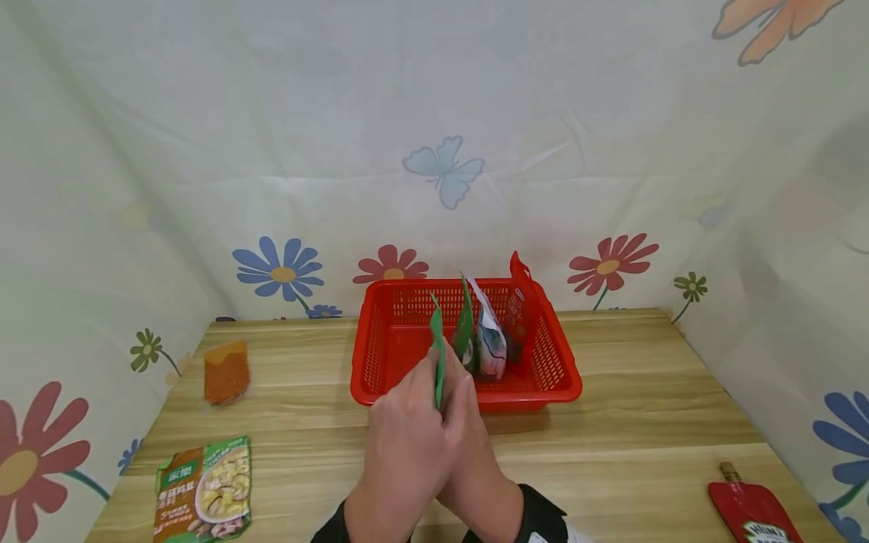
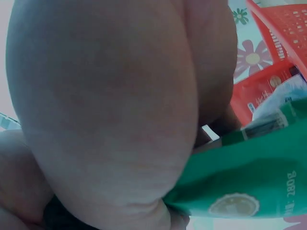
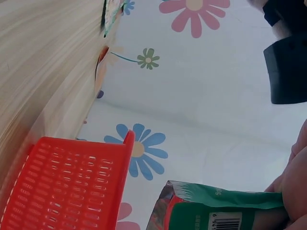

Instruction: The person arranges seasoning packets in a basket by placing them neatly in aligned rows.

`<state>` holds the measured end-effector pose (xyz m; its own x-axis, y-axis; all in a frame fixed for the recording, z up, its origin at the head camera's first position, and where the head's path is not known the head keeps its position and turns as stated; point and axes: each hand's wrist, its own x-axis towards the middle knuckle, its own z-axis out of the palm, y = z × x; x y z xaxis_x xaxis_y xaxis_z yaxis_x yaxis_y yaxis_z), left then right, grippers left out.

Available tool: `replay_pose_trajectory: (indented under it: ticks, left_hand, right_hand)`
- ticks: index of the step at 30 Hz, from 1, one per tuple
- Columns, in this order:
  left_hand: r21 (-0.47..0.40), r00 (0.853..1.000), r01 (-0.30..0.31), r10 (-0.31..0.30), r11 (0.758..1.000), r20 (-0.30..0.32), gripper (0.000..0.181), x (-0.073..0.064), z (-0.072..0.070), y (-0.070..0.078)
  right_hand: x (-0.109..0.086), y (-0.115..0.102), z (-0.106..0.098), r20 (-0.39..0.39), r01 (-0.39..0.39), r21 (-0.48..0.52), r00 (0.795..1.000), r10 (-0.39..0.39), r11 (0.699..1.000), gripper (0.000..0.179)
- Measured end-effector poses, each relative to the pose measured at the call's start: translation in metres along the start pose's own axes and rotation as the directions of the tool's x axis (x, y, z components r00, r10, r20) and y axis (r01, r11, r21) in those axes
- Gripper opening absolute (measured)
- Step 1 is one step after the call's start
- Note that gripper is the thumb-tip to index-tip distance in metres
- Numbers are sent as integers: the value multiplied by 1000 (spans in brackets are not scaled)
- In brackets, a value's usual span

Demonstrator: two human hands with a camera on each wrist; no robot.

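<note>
A green food pouch [image 1: 437, 339] stands edge-on in the head view, gripped by both hands over the front of a red plastic basket [image 1: 407, 339]. My left hand [image 1: 407, 422] is on its left side and my right hand [image 1: 478, 437] on its right, close together. In the left wrist view the pouch's green face [image 2: 240, 177] reads 280g; the right wrist view shows a barcode on the pouch [image 3: 230, 201]. Upright in the basket's right half are another green packet [image 1: 465, 328], a white-and-pink packet [image 1: 490, 343] and a red packet [image 1: 521, 302].
On the wooden table [image 1: 624, 392], an orange-brown packet [image 1: 227, 372] and a green-and-brown soup pouch [image 1: 202, 490] lie at the left. A red Heinz ketchup pouch [image 1: 753, 509] lies at the front right. Flower-print cloth [image 1: 326, 173] encloses the back and sides.
</note>
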<state>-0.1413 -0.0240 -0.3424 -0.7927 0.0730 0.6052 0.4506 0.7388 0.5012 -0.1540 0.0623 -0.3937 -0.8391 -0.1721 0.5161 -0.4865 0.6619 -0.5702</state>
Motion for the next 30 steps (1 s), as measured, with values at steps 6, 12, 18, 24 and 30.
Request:
replay_pose_trajectory:
  ticks: [6,12,18,24,30]
  left_hand:
    - [10,999,-45,45,999,-18,29,2,-1,-3]
    - [-1,998,-65,65,998,-7,10,7,-5,-8]
    - [61,998,-17,13,998,63,11,13,-12,-15]
    - [78,989,31,-42,996,143,13,20,-15,-20]
    - [100,981,46,-64,994,183,15,29,-18,-22]
  right_hand:
    - [-4,4,3,-15,74,-107,997,-76,991,119]
    - [-6,9,3,48,60,-21,997,-59,998,106]
    - [-6,27,-3,169,-9,236,985,-32,972,95]
    - [-1,53,-21,267,-5,311,960,-82,951,83]
    - [2,91,-34,157,105,77,981,-116,991,50]
